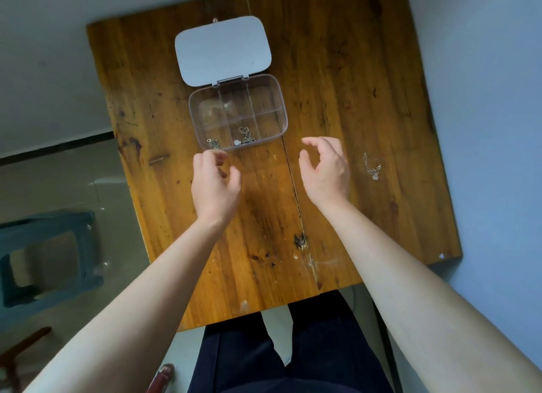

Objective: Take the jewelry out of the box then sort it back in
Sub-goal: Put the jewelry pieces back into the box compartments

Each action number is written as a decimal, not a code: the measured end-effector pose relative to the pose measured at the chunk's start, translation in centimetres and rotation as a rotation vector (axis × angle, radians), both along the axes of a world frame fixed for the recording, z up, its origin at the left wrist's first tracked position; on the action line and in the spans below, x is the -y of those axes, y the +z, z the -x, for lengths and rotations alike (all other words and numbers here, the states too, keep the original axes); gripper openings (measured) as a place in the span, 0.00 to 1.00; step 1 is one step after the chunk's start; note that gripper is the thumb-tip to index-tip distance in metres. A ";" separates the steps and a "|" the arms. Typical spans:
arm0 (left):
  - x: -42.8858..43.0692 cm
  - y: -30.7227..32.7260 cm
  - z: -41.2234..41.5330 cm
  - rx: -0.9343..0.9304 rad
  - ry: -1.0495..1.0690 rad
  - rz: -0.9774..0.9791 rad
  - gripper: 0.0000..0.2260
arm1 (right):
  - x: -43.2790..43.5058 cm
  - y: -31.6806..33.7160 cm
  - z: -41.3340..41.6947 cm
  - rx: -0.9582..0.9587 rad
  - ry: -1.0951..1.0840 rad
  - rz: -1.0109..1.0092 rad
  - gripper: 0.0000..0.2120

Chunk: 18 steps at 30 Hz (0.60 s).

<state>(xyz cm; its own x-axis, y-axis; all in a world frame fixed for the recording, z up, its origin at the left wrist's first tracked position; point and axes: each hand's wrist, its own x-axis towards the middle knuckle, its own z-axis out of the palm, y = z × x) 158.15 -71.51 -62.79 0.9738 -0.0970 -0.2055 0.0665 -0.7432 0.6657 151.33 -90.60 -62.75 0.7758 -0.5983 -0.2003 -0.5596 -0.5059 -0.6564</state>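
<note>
Hovering empty hands (pixel 215 184) beside unlabelled box (pixel 280 99)

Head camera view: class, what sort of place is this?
Probably a room at home: a worn wooden table against pale walls, a tiled floor and a plastic stool beside it.

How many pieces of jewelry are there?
3: a chain on the table right of the right hand, a chain in the box's near middle compartment, one piece in its near-left compartment. Tiny ones may escape view.
</note>
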 end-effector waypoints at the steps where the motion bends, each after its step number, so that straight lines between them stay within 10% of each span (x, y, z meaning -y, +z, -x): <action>1: 0.6 -0.3 0.9 -0.011 -0.089 -0.014 0.09 | 0.7 -0.6 1.2 -0.086 -0.028 0.059 0.13; 11: 9.2 -2.4 4.6 -0.147 -0.612 -0.162 0.28 | 7.6 -2.5 8.0 -0.486 -0.232 0.185 0.37; 18: 12.3 -2.4 4.7 -0.049 -0.779 -0.255 0.24 | 9.1 -3.6 8.8 -0.309 -0.106 0.133 0.25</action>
